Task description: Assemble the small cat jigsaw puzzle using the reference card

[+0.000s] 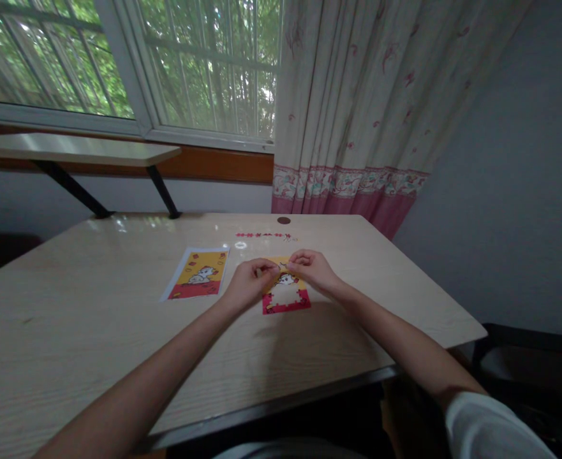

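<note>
A partly assembled jigsaw puzzle point(286, 298) with a red and yellow border and a white cat lies on the wooden table point(70, 319). My left hand point(249, 280) and my right hand point(312, 266) rest on its upper edge, fingers curled and pinched close together over the top of the puzzle. What the fingertips hold is too small to make out. A printed reference picture point(198, 274) of the same cat lies flat to the left of my left hand.
A row of small red puzzle pieces point(264, 235) lies beyond the puzzle, near a round cable hole point(284, 220). A curtain point(357, 115) hangs behind the table's right corner. A shelf point(70, 150) on brackets sits under the window.
</note>
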`<state>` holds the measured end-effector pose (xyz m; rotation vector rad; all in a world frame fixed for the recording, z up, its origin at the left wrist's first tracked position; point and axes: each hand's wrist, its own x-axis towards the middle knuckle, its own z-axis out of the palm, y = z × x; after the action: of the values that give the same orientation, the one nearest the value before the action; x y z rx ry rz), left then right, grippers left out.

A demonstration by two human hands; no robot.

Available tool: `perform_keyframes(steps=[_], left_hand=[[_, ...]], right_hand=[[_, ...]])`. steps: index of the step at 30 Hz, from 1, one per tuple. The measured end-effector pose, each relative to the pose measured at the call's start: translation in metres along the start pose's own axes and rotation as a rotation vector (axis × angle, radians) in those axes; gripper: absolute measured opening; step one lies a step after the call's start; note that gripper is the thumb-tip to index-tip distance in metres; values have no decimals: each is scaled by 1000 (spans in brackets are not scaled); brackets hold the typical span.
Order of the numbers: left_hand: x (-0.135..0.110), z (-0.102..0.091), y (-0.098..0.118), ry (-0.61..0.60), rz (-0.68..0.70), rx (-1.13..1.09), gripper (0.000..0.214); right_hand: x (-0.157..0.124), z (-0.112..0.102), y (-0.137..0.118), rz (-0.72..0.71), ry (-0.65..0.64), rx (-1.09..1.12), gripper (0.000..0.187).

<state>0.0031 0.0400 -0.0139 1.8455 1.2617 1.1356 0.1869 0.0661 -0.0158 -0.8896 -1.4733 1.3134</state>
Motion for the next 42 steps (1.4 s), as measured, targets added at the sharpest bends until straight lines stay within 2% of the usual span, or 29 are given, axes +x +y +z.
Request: perform_keyframes(steps=[5, 7, 10, 12, 19, 24, 27, 31, 34, 37, 42], left_hand=[[1, -3, 2, 27, 5, -22, 24], [3, -5, 1, 33, 3, -78, 20], [6, -7, 1, 34, -12, -169, 17], [6, -8, 1, 28, -13, -188, 16], [4, -6, 4, 4, 0, -159, 18], [2, -8, 5, -24, 6, -110, 19], [1, -15, 2, -25, 84, 32, 20], [-4, -24, -3, -194, 350, 339, 19], [-6, -24, -6, -331, 476, 500, 23], [-8, -20, -6, -424, 517, 592, 28], [-10, -16, -2, -451, 516, 650, 32]], right_hand=[[0, -1, 1, -44, -13, -73, 33], [-2, -3, -3, -132, 8, -208, 29], [-8, -8, -14, -342, 80, -538, 18], [-11, -11, -20, -458, 83, -716, 14], [-15, -13, -22, -623, 25, -962, 24], [-15, -16, -27, -604, 13, -1033, 26], [-12, -24, -29, -574, -39, -1013, 22], [-7, -36, -25, -486, -275, -1006, 13], [-5, -40, -19, -416, -369, -998, 9], [-5, -41, -15, -386, -411, -958, 8], [-5, -42, -15, -387, -468, -963, 7]])
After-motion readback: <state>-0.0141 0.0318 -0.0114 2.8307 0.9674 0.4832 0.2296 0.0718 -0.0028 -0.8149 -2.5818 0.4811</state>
